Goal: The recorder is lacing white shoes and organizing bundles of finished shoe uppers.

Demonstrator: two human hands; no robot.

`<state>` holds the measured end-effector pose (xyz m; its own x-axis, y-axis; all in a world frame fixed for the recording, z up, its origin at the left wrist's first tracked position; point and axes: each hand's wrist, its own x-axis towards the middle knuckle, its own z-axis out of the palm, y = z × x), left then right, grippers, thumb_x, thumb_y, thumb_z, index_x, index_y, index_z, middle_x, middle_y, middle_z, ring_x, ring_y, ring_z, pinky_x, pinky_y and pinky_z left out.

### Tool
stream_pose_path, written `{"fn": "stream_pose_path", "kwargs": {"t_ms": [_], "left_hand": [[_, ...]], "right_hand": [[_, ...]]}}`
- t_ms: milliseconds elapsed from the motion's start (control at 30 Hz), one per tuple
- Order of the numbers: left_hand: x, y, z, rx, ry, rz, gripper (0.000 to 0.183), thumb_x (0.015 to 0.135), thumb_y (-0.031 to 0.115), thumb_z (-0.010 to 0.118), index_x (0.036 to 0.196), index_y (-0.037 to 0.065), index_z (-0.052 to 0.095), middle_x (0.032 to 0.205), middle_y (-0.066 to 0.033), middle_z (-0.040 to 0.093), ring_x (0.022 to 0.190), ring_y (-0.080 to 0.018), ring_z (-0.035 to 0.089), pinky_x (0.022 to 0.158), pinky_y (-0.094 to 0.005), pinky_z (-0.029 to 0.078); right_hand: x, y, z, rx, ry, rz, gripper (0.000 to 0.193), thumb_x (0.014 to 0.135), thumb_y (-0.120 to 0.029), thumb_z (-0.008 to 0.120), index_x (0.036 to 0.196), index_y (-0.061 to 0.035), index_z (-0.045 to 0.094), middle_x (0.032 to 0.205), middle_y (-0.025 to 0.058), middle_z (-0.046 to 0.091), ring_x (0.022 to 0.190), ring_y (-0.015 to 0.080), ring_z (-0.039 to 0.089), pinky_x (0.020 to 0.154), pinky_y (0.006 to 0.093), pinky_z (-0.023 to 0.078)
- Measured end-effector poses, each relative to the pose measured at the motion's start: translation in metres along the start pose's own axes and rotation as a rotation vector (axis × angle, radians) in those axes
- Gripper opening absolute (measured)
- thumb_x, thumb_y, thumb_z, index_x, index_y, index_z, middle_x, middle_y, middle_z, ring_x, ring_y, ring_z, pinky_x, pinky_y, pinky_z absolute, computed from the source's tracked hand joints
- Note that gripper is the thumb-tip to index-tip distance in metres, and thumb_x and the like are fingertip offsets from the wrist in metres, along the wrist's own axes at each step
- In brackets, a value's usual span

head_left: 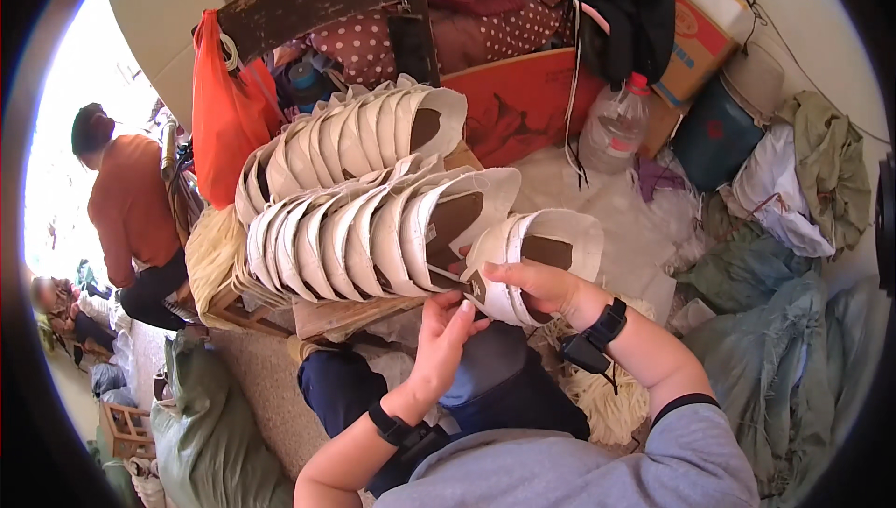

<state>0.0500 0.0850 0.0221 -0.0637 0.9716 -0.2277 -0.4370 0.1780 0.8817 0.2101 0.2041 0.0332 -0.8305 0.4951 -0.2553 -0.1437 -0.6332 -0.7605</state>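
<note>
Two nested cream fabric pieces that look like shoe uppers are in my right hand, its thumb laid over their near edge and its fingers curled inside. My left hand is at the lower left end of these pieces, with thumb and fingertips closed at the edge; exactly what lies between them is partly hidden. Directly to the left lies a long row of nested cream uppers on a wooden stool or bench. Behind it is a second similar row.
An orange-red bag hangs from a dark wooden chair back. A clear plastic jug stands behind my hands. Green sacks lie at right, another green sack at lower left. A person in an orange top sits at left.
</note>
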Motion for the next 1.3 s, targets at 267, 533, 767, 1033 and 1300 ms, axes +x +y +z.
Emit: {"fn": "stream_pose_path", "kwargs": {"t_ms": [267,533,767,1033,1300], "left_hand": [[-0.008,0.003,-0.006,0.054,-0.070,0.073,0.045,0.099,0.018,0.054,0.134,-0.002,0.033,0.129,-0.0140,0.049,0.114,-0.0193,0.054,0.098,-0.0368,0.048],[-0.012,0.001,-0.010,-0.094,-0.052,0.070,0.049,0.099,0.016,0.055,0.138,-0.005,0.035,0.132,-0.0159,0.052,0.119,-0.0207,0.053,0.101,-0.0371,0.046],[-0.014,0.006,-0.013,0.009,-0.144,0.120,0.049,0.099,0.007,0.050,0.144,-0.002,0.033,0.141,-0.0130,0.046,0.133,-0.0233,0.044,0.105,-0.0392,0.043],[-0.028,0.052,-0.070,0.602,0.114,0.715,0.033,0.089,-0.004,0.055,0.122,-0.001,0.055,0.124,-0.0108,0.055,0.102,-0.0187,0.061,0.087,-0.0305,0.049],[-0.001,0.113,-0.164,0.953,0.767,0.805,0.059,0.080,0.019,0.073,0.131,0.003,0.048,0.136,-0.0162,0.044,0.125,-0.0300,0.041,0.103,-0.0397,0.033]], "right_hand": [[0.004,-0.011,0.016,-0.367,0.065,-0.035,0.041,0.096,-0.044,0.058,0.108,-0.0044,0.061,0.094,0.0029,0.061,0.084,0.0088,0.057,0.071,0.0255,0.049],[-0.008,-0.029,0.029,-1.101,-0.014,-0.323,0.044,0.098,-0.043,0.050,0.104,-0.0012,0.062,0.095,0.0141,0.063,0.088,0.0273,0.059,0.081,0.0381,0.049],[-0.013,-0.034,0.029,-1.140,0.310,-0.246,0.042,0.094,-0.039,0.056,0.110,-0.0012,0.064,0.101,0.0185,0.068,0.096,0.0332,0.064,0.085,0.0383,0.049],[0.012,-0.060,0.067,-1.068,0.397,-0.433,0.041,0.092,-0.036,0.060,0.109,0.0004,0.066,0.096,0.0155,0.070,0.093,0.0275,0.067,0.084,0.0360,0.050],[0.040,-0.034,0.053,-0.811,0.141,-0.493,0.046,0.087,-0.022,0.072,0.123,0.0021,0.057,0.118,0.0083,0.063,0.107,0.0173,0.059,0.094,0.0329,0.047]]}}
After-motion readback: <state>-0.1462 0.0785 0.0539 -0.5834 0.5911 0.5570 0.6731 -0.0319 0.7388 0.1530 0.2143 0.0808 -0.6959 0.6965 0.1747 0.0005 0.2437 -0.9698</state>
